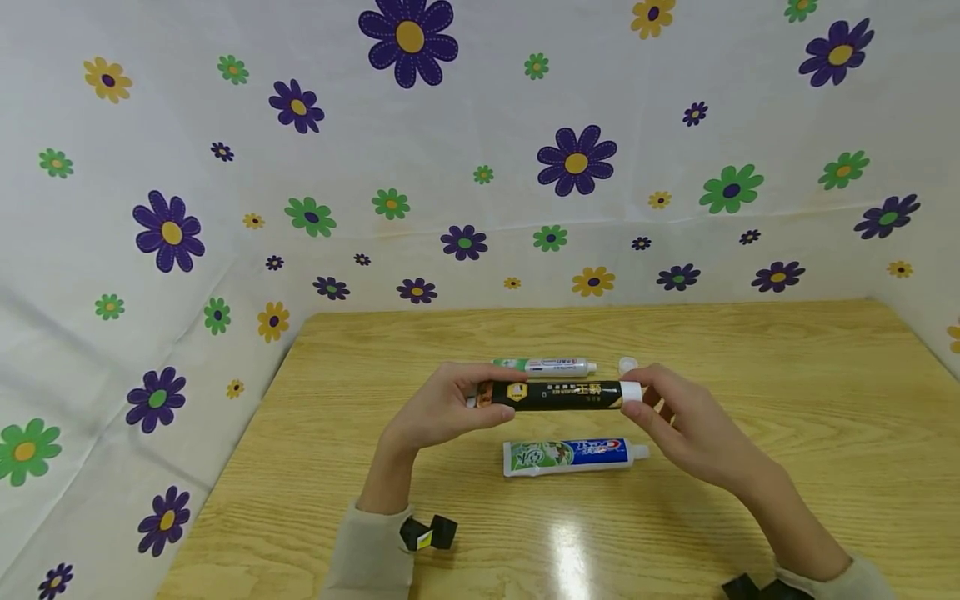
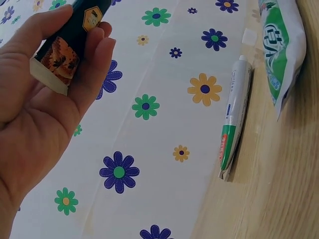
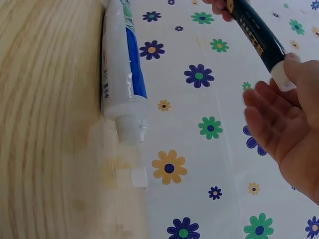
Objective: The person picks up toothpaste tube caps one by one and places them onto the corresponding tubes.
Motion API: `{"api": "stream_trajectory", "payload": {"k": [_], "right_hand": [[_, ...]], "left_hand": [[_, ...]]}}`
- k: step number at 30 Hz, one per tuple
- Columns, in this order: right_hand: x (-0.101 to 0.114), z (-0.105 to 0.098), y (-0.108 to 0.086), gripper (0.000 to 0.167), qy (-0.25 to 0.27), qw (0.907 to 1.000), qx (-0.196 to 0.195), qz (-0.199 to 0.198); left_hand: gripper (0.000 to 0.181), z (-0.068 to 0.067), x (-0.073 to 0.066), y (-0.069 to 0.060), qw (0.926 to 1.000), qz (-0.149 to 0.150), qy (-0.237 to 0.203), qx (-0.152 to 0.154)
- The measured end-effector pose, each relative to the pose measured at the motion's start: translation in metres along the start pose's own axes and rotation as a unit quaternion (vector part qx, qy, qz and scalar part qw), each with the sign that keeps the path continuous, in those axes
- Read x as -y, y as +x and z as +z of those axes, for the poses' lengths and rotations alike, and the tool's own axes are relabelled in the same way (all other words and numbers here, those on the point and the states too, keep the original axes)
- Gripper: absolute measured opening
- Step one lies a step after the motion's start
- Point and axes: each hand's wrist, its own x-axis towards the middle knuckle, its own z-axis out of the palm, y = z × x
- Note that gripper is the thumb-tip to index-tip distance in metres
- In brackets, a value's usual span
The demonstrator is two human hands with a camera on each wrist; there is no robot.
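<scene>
Well inside table's far edge (image 1: 585, 309), hands (image 1: 441, 406) (image 1: 693, 429) hold tube (image 1: 566, 396).

Ok so the Crest tube (image 1: 570, 457) is lying on the table (image 1: 262, 500). Behind it there's a second tube (image 1: 558, 367), plus a loose cap (image 1: 627, 364) behind it and kinda to the right. From the head view, a third tube (image 1: 570, 395) shows just beyond it, off the table, left hand (image 1: 446, 408) back-left of it, right hand (image 1: 686, 425) back-right. Cloth (image 1: 487, 125) behind everything.
</scene>
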Motion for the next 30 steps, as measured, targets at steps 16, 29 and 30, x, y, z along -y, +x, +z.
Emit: {"api": "stream_trajectory", "payload": {"k": [16, 29, 30], "right_hand": [[-0.001, 0.003, 0.001, 0.027, 0.021, 0.9985, -0.047, -0.018], [-0.005, 0.016, 0.005, 0.031, 0.071, 0.9799, -0.142, -0.121], [-0.005, 0.017, 0.006, 0.035, 0.068, 0.9765, -0.155, -0.133]], "left_hand": [[0.036, 0.002, 0.0, 0.005, 0.9948, 0.095, -0.008, -0.035], [0.044, 0.006, -0.001, 0.007, 0.9974, -0.015, 0.027, -0.065], [0.046, 0.006, -0.001, 0.007, 0.9975, -0.026, 0.026, -0.061]]}}
